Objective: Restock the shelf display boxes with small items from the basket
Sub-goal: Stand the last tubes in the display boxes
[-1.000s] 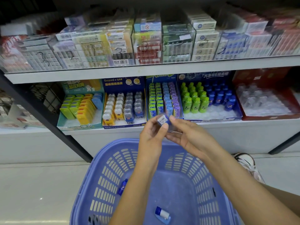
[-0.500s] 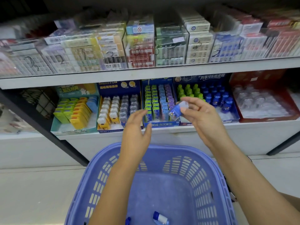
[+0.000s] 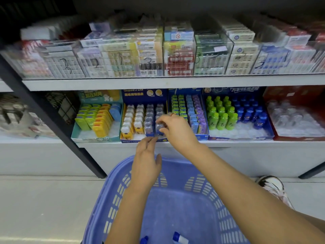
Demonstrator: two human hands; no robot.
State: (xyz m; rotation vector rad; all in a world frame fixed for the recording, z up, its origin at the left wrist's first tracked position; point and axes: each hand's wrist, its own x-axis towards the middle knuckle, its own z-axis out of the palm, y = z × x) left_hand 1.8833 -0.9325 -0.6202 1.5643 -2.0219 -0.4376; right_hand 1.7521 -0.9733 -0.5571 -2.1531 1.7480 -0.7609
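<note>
White shelf boards, black metal upright, pale grey floor, soft even light

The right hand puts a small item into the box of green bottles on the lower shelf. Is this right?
No. The head view shows the right hand putting the small item into the blue box of bear-shaped items on the lower shelf.

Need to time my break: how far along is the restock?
Done: boxes hold rows of stock, some fronts bare. In hand: the right hand pinches an item into the blue box's front row; left hand is open. Left: two items in the basket.
</note>
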